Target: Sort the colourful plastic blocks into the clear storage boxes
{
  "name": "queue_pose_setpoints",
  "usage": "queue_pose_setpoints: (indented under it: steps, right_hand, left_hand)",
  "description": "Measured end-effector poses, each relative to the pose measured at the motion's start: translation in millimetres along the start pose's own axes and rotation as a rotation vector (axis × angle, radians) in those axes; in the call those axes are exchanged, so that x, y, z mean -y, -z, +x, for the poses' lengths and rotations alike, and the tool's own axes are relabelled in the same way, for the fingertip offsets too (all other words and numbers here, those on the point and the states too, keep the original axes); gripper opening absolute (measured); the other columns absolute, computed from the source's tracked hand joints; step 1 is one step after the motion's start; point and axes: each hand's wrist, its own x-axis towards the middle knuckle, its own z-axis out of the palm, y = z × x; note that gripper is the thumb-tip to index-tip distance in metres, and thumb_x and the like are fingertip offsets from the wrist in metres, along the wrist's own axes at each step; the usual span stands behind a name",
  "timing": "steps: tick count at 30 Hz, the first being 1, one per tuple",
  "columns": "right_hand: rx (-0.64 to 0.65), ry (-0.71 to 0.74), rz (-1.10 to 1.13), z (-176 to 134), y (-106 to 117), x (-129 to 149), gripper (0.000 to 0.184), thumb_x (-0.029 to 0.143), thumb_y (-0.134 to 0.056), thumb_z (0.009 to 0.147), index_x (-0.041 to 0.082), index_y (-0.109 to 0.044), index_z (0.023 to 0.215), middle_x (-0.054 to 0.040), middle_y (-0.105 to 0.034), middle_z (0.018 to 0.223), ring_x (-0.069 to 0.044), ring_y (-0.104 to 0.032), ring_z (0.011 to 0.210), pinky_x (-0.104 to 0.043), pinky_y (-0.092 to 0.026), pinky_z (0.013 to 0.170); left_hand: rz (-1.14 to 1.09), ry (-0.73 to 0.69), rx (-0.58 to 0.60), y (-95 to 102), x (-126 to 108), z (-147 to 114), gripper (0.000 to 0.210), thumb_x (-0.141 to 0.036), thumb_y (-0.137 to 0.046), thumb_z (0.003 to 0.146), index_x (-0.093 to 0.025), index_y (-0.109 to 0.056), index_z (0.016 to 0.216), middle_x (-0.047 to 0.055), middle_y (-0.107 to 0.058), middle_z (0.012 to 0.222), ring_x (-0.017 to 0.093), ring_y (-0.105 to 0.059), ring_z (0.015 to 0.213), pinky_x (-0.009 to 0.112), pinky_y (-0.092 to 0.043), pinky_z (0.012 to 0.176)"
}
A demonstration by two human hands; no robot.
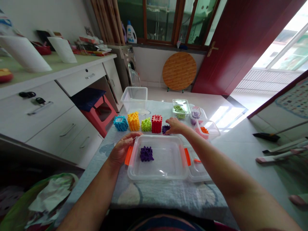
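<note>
My left hand point(124, 147) is at the upper left corner of a clear plastic lid point(166, 160) with orange side clips, its fingers closed on the rim. One dark purple block of interlocking pieces point(146, 154) lies inside the lid's rim, left of its middle. Beyond the lid, my right hand point(175, 125) reaches to a second dark purple block point(166, 129), fingers closed on its right side and partly hiding it. To its left stand a red block point(157, 124), a lime green block point(146, 124), a yellow block point(133, 121) and a blue block point(120, 123) in a row.
A tall clear bin point(134, 96) stands at the table's far left. On the right are clear boxes holding green pieces point(179, 109), purple pieces point(196, 114) and orange pieces point(204, 130). Another clear lid point(198, 171) lies partly under my right forearm. A pink stool point(102, 110) stands left.
</note>
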Motion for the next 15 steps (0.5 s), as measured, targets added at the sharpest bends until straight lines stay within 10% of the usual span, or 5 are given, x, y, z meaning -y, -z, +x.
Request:
queue_pose_setpoints:
  steps: [8, 15]
  right_hand:
    - [0.057, 0.024, -0.056, 8.9, -23.4, 5.0, 0.056, 0.054, -0.07, 0.077, 0.011, -0.068, 0.112, -0.0191, -0.065, 0.115, -0.028, -0.062, 0.105, -0.03, -0.045, 0.086]
    - [-0.023, -0.001, 0.186, -19.0, 28.7, -5.4, 0.028, 0.03, -0.07, 0.074, 0.013, -0.069, 0.095, -0.0085, -0.07, 0.09, -0.018, -0.061, 0.077, -0.026, -0.041, 0.064]
  left_hand:
    - [0.002, -0.014, 0.011, -1.4, -1.4, -0.7, 0.03, -0.029, -0.076, 0.07, -0.017, -0.078, 0.098, 0.006, -0.075, 0.109, 0.022, -0.069, 0.097, 0.03, -0.053, 0.087]
    - [-0.018, 0.009, 0.025, -2.5, -1.2, -0.7, 0.031, -0.028, -0.076, 0.069, -0.017, -0.077, 0.099, 0.005, -0.075, 0.107, 0.021, -0.069, 0.093, 0.03, -0.054, 0.085]
